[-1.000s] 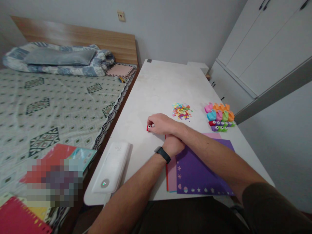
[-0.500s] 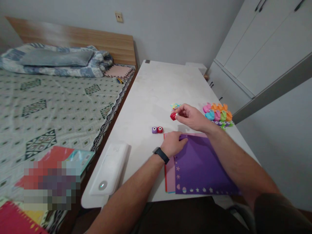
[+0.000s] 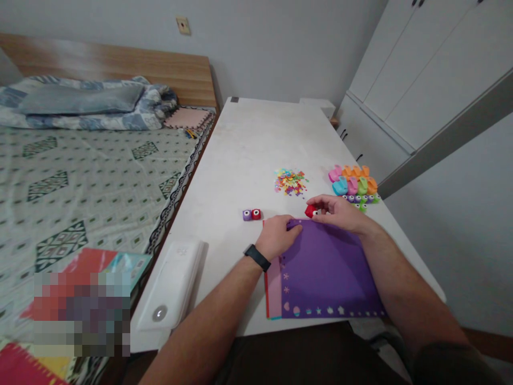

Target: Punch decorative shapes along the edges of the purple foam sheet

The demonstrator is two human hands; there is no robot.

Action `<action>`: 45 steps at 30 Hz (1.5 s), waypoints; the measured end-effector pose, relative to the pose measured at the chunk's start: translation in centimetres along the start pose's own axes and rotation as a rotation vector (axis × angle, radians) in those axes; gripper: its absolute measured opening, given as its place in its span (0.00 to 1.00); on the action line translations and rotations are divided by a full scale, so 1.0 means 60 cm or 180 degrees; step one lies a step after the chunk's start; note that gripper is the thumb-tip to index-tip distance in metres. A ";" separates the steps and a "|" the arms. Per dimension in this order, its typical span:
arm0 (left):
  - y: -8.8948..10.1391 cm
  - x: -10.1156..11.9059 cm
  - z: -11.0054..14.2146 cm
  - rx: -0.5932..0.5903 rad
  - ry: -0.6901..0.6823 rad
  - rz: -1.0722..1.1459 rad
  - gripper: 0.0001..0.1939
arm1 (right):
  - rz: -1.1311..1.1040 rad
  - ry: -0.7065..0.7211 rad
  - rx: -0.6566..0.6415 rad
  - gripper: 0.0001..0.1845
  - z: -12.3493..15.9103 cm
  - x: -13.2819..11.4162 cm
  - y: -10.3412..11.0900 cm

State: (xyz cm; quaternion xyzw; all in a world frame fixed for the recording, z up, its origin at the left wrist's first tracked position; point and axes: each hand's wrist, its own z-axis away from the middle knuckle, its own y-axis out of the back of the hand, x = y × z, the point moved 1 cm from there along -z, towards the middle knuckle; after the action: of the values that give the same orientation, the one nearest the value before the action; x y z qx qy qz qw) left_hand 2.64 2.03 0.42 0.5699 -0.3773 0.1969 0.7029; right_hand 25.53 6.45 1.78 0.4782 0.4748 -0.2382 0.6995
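Note:
My right hand [image 3: 340,214] pinches a red craft punch [image 3: 311,212] between thumb and fingers, at the top edge of the purple sheet [image 3: 332,267]. Whether the punch touches the sheet, I cannot tell. My left hand [image 3: 278,235] lies on the sheet's upper left corner, thumb apart from the fingers. Small shapes are cut along the sheet's left and bottom borders. A pink sheet [image 3: 274,294] shows beneath it on the left, with red and blue edges below. Left of my left hand, a purple punch [image 3: 247,215] and a red punch [image 3: 256,214] stand side by side.
A pile of colourful paper cut-outs [image 3: 290,182] lies beyond my hands. Several more punches [image 3: 352,184] stand in rows at the right table edge. A white device [image 3: 172,283] sits at the left edge. The bed [image 3: 100,176] and cupboards [image 3: 420,69] flank the table [image 3: 264,133].
My right hand has brought the red punch from beside the cut-outs down and right to the sheet's top edge. The pile is now uncovered. My left hand stays on the corner.

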 end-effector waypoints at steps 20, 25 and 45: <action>0.001 0.000 0.002 -0.0025 0.0026 0.0105 0.17 | 0.0173 0.0103 -0.0087 0.26 0.004 0.006 -0.013; 0.000 -0.001 0.002 -0.0021 -0.0007 0.0093 0.16 | 0.0162 0.0099 -0.0198 0.26 0.007 0.003 -0.016; -0.001 0.001 0.000 0.0047 0.0060 0.0123 0.14 | -0.0049 0.0169 -0.0311 0.26 0.005 0.010 -0.027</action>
State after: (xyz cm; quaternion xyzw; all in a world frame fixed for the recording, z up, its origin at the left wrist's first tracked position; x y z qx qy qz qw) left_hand 2.73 2.01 0.43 0.5658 -0.3802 0.2186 0.6982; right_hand 24.66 5.55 0.59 0.4459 0.5079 -0.2074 0.7073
